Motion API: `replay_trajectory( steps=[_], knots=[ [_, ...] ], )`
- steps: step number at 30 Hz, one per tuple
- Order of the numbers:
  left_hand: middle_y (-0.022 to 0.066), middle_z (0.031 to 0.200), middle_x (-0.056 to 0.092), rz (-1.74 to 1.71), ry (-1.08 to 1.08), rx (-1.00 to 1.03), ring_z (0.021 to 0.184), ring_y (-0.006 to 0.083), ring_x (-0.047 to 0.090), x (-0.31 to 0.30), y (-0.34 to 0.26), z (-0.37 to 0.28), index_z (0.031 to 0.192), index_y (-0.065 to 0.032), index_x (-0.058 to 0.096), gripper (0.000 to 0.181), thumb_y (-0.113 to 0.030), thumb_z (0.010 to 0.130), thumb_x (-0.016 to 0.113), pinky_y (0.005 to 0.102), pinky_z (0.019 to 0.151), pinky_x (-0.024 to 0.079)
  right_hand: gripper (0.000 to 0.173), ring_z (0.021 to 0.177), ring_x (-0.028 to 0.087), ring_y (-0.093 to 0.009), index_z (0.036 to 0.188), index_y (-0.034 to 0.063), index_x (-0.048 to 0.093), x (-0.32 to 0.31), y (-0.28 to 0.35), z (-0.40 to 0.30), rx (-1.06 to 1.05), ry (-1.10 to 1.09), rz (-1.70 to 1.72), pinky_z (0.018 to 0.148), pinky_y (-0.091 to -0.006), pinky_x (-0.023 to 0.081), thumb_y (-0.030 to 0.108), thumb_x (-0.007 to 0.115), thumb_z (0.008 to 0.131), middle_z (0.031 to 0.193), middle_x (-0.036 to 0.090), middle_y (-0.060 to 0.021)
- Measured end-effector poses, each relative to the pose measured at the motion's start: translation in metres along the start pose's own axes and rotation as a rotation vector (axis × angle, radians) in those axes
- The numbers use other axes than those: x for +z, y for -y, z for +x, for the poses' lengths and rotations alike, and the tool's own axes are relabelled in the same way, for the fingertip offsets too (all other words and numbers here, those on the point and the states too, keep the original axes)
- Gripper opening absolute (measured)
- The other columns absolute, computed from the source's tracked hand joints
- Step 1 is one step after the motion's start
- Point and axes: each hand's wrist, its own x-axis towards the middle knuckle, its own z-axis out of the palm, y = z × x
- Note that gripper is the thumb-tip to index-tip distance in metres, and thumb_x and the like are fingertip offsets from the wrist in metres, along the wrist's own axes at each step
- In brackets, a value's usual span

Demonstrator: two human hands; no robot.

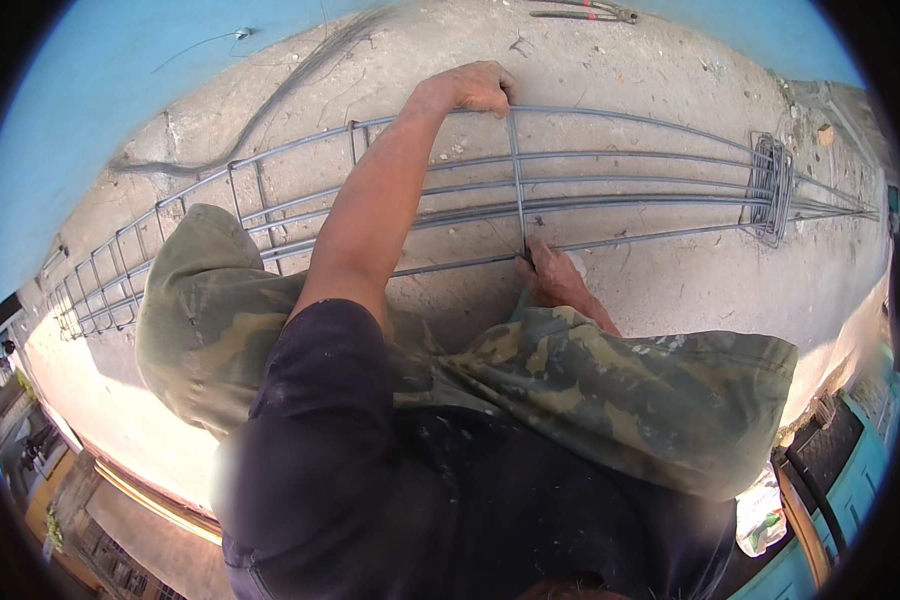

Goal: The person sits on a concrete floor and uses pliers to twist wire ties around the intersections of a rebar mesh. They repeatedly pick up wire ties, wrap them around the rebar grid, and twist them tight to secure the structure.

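Observation:
A long cage of steel reinforcing bars [630, 155] lies across the concrete floor before me. My left hand [484, 86] is curled over the far bar, where a rectangular wire stirrup [518, 169] meets it. At the near bar, my right hand [551, 274] has its thumb and fingers at the stirrup's near corner. Part of a greenish thing shows under that hand; what it is cannot be told. More stirrups are fixed along the cage to the left. A bundle of loose stirrups [771, 189] hangs around the bars at the right.
Long-handled cutters with partly red handles [589, 12] lie beyond the cage. A bundle of thin tie wire [270, 109] stretches over the floor at the upper left. Blue walls stand behind. A small block [826, 135] lies at the far right.

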Motion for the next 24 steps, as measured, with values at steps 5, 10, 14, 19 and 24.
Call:
replay_trajectory(
  steps=[5, 10, 14, 19, 24],
  knots=[
    [0.0123, 0.104, 0.072, -0.286, 0.081, -0.049, 0.084, 0.0209, 0.067, -0.01, 0.002, -0.012, 0.109, -0.0063, 0.074, 0.046, -0.027, 0.069, 0.073, 0.0327, 0.071, 0.053, 0.035, 0.073, 0.062, -0.049, 0.117, 0.0016, 0.041, 0.014, -0.009, 0.0, 0.152, 0.074, -0.039, 0.065, -0.0573, 0.047, 0.024, 0.054, 0.093, 0.075, 0.063, -0.0281],
    [0.0096, 0.108, 0.071, -0.264, -0.051, -0.109, 0.08, 0.0201, 0.067, 0.007, -0.004, -0.022, 0.119, -0.0106, 0.071, 0.057, -0.051, 0.079, 0.073, 0.0353, 0.068, 0.054, 0.033, 0.072, 0.063, -0.048, 0.117, 0.0041, 0.042, 0.017, -0.014, -0.008, 0.159, -0.033, -0.082, 0.063, -0.0563, 0.047, 0.024, 0.053, 0.094, 0.074, 0.063, -0.0275],
    [0.0082, 0.106, 0.072, -0.237, -0.036, -0.112, 0.077, 0.0201, 0.066, 0.009, -0.007, -0.014, 0.119, -0.0107, 0.07, 0.058, -0.055, 0.081, 0.071, 0.0359, 0.066, 0.054, 0.027, 0.07, 0.061, -0.05, 0.114, 0.004, 0.042, 0.014, -0.018, -0.012, 0.171, -0.034, 0.031, 0.061, -0.0547, 0.046, 0.019, 0.055, 0.095, 0.071, 0.063, -0.0266],
    [0.0054, 0.1, 0.072, -0.279, -0.069, -0.139, 0.066, 0.0174, 0.056, 0.013, -0.006, -0.001, 0.114, -0.0116, 0.073, 0.053, -0.055, 0.082, 0.07, 0.0317, 0.06, 0.048, 0.03, 0.074, 0.063, -0.047, 0.116, 0.0045, 0.044, 0.015, -0.006, -0.011, 0.189, -0.05, 0.005, 0.063, -0.0544, 0.046, 0.021, 0.056, 0.094, 0.074, 0.063, -0.0261],
    [0.0038, 0.086, 0.069, -0.199, -0.032, -0.199, 0.056, 0.0133, 0.044, 0.009, -0.017, -0.003, 0.096, -0.0105, 0.077, 0.044, -0.052, 0.082, 0.072, 0.0301, 0.05, 0.037, 0.036, 0.073, 0.064, -0.044, 0.124, 0.0035, 0.049, 0.004, -0.02, -0.02, 0.085, -0.077, 0.294, 0.065, -0.0484, 0.049, 0.025, 0.056, 0.096, 0.076, 0.064, -0.0246]
  ],
)
